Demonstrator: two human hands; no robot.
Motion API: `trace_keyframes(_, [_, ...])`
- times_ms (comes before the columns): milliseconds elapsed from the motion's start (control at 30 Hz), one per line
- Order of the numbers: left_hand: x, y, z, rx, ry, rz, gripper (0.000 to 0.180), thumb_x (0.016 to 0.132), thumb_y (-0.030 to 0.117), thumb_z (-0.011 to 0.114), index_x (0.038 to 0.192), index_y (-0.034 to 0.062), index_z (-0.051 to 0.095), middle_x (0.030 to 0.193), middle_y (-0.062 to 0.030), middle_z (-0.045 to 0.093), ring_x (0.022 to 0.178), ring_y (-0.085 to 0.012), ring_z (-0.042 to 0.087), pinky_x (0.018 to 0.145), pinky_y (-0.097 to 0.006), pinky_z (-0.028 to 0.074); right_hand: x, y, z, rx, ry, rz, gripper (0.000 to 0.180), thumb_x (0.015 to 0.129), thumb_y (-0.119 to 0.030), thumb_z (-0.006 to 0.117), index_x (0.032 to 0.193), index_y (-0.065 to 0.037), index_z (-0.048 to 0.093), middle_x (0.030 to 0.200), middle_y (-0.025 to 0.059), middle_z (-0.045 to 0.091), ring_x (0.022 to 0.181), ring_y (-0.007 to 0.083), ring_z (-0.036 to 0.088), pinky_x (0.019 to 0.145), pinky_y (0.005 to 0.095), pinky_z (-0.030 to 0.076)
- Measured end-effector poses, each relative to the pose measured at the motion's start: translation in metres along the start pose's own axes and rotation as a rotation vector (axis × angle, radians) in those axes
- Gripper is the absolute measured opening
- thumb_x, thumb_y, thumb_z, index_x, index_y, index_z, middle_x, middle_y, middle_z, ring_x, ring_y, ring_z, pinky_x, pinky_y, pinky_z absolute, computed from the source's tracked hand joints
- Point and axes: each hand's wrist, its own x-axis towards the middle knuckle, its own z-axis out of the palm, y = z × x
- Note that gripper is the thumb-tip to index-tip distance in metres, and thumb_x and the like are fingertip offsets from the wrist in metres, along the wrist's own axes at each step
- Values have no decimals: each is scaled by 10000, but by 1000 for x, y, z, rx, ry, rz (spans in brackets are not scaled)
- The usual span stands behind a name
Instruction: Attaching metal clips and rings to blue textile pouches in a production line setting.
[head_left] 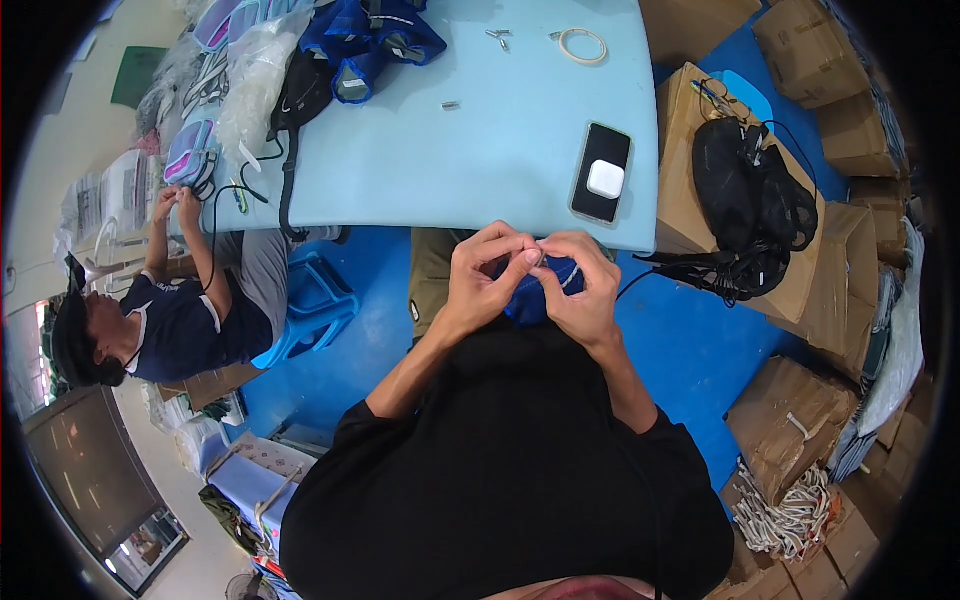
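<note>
My left hand [489, 277] and my right hand [582, 287] meet just off the table's near edge, over my lap. Thumbs and forefingers of both are pinched together around something small and greyish, too small to name. Directly beneath them hangs or lies a dark blue fabric piece [528, 304] with a pale edge, partly hidden by my fingers. Whether the pinched bit is joined to this fabric I cannot tell.
On the light blue table [400, 160] lie a phone [597, 205] with a white case [605, 179], a tape roll [583, 46], small metal pieces [500, 40] and blue bags [365, 45]. A co-worker [190, 310] sits left. Black mesh bags [745, 205] top a carton at right.
</note>
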Motion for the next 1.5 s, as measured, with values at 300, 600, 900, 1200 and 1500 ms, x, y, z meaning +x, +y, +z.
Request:
trace_keyframes(300, [5,6,7,-253,30,-5,110,985,15,702,1060,-56,740,975,-60,644,824,-99,585,710,-238,483,-14,15,-7,126,8,60,330,815,20,802,1132,3,712,1044,142,750,993,247,713,922,361,539])
trace_keyframes(600, [9,6,5,-495,106,-86,118,1012,25,662,1042,-74,719,904,-50,630,743,-91,552,659,-244,446,-31,45,-15,-103,-102,58,489,706,-54,891,1156,-17,703,1070,116,714,1050,318,656,935,392,516])
trace_keyframes(900, [16,5,-6,-632,329,-381,157,1033,156,680,1070,4,686,697,56,495,589,-31,409,524,-230,325,-33,44,-6,111,-139,351,105,909,-61,737,984,11,722,796,100,674,748,211,628,749,358,501])
trace_keyframes(1200, [9,8,-7,-686,230,-407,134,1078,160,598,1116,33,618,710,76,430,600,-11,358,493,-200,269,2,16,-3,584,-486,584,235,1012,-182,694,1169,-12,656,871,53,680,763,119,652,672,270,532])
trace_keyframes(1500, [1,4,-12,-642,229,-384,139,1038,159,671,1089,31,653,665,73,471,569,-23,357,504,-222,274,9,18,-1,688,-429,593,250,1061,-170,620,1225,10,676,1025,85,705,892,146,679,743,280,566])
